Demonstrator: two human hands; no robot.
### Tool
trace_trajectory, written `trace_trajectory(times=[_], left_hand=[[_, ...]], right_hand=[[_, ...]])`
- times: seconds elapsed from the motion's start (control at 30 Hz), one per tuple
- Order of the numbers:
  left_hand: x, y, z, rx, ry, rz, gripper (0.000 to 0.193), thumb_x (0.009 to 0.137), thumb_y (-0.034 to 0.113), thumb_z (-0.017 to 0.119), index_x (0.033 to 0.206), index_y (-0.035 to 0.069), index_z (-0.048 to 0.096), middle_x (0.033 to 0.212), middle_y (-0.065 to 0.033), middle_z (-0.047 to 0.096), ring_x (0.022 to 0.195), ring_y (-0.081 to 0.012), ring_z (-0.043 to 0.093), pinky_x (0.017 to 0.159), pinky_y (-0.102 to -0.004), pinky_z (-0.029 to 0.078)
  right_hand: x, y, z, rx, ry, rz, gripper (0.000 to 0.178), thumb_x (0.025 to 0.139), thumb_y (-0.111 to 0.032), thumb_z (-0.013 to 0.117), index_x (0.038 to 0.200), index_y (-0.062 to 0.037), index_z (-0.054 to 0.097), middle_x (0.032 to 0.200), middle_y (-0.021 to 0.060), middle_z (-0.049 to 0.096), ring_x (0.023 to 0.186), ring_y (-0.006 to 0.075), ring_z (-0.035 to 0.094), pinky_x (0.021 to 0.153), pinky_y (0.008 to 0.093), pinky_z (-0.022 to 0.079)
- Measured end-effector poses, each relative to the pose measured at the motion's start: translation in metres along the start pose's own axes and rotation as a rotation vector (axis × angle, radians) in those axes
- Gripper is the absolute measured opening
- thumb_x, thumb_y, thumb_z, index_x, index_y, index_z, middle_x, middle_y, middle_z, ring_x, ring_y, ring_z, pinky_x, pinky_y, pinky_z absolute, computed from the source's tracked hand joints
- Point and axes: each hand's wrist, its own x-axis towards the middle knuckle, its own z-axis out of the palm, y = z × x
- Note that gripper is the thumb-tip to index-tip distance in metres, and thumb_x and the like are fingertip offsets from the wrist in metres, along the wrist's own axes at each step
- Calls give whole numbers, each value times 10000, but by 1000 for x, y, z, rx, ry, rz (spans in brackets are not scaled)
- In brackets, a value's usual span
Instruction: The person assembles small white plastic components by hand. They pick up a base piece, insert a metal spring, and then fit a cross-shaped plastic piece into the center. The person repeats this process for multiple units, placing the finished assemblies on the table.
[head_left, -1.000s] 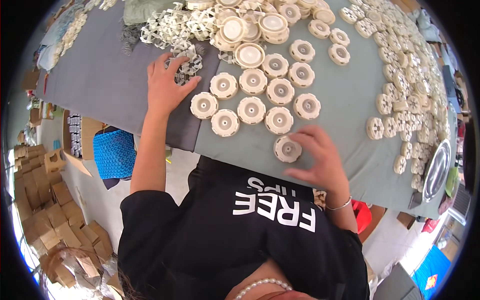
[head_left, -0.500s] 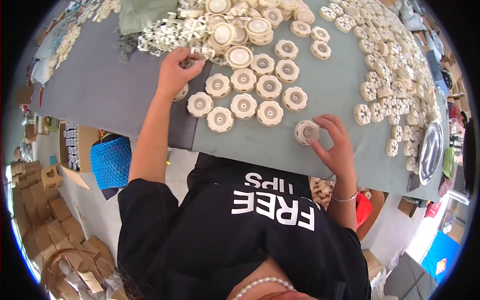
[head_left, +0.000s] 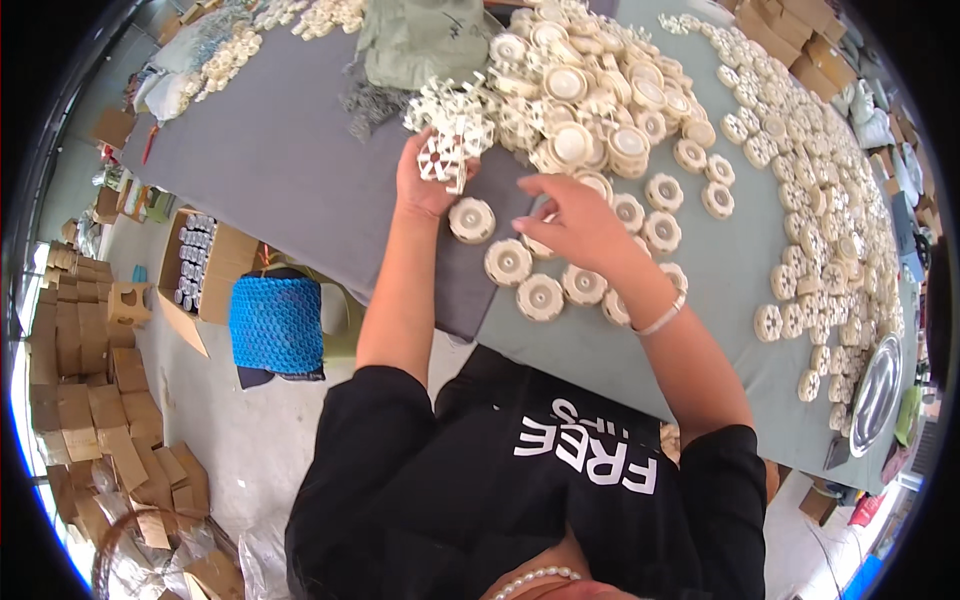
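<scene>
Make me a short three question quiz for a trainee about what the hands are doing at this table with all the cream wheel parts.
1. True or false: the left hand holds a cream spoked plastic wheel insert.
2. Which lies directly below the left hand? A) a round cream plastic disc B) a metal bowl C) a cardboard box
3. Fill in: the right hand hovers over the row of cream discs and wears a thin ____ at the wrist.

Key: 1 true; 2 A; 3 bracelet.

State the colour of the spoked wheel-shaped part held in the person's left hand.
Cream-white spoked part, with dark reddish gaps between the spokes; the head view shows it.
</scene>
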Motion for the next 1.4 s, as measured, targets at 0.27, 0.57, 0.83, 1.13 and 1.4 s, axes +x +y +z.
trace_trajectory(times=[0.27, 0.57, 0.83, 1.13, 1.4], left_hand=[[-5, -13, 54, 45, -109, -21, 483, 992, 339, 551, 1264, -43, 671, 1203, -197, 755, 1079, -356, 738, 983, -491, 599], [-21, -243, 196, 252, -114, -558, 304, 1034, 291, 633, 1151, 25, 723, 1065, -95, 784, 925, -208, 765, 765, -387, 637], [11, -341, 211, 1468, -383, -553, 341, 987, 368, 704, 1161, 81, 766, 1045, -72, 784, 907, -217, 752, 863, -389, 604], [-76, -273, 212, 1914, -580, 146, 408, 890, 365, 797, 1231, 145, 756, 1269, -149, 666, 1088, -275, 686, 859, -369, 587], [-167, -295, 146, 1866, -573, 244, 715, 841, 214, 859, 1476, 95, 553, 1414, -118, 567, 795, -280, 682, 772, -413, 589]], right_hand=[[69, -8, -1, 341, 35, -26, 841, 845, -97, 843, 1583, -128, 442, 1497, 141, 556, 1038, 203, 694, 912, 360, 598], [-157, 44, -132, 297, 493, 202, 699, 811, -124, 872, 1450, -114, 589, 1173, 75, 730, 858, 116, 700, 739, 278, 571], [-265, 62, -133, -481, 472, 866, 649, 751, -316, 931, 1284, -66, 658, 1128, 161, 739, 1023, 377, 716, 870, 445, 570], [-317, 57, -121, -291, 395, 616, 610, 808, -161, 860, 1375, -83, 650, 1166, 89, 638, 845, 234, 652, 781, 386, 563], [-332, 59, -114, -237, 480, 571, 560, 764, -56, 879, 1294, -36, 702, 1127, 71, 669, 790, 153, 628, 705, 296, 551]])
